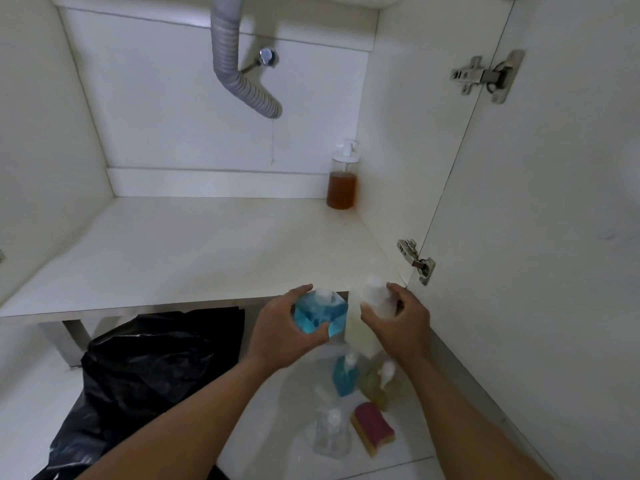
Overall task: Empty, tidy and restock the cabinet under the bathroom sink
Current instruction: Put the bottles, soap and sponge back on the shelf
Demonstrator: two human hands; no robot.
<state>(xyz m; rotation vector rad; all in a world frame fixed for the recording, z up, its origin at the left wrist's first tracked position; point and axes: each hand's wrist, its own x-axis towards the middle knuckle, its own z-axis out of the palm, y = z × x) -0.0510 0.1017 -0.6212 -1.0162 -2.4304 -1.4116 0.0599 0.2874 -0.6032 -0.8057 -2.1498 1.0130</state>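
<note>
The white cabinet shelf (194, 251) is bare except for a pump bottle of amber liquid (342, 181) standing in its back right corner. Just in front of the shelf's front edge, my left hand (280, 327) is shut on a square bottle of blue liquid (320, 315). Beside it, my right hand (398, 320) is shut on a white pump bottle (377, 296). On the floor below stand a smaller blue pump bottle (344, 374), a yellowish pump bottle (379, 381) and a clear pump bottle (330, 434), with a pink and yellow sponge (372, 427) lying next to them.
A grey corrugated drain hose (235, 71) hangs from the cabinet top, with a chrome valve (266, 57) behind it. The right door (540, 202) stands open on two metal hinges. A black rubbish bag (145, 372) lies on the floor at lower left.
</note>
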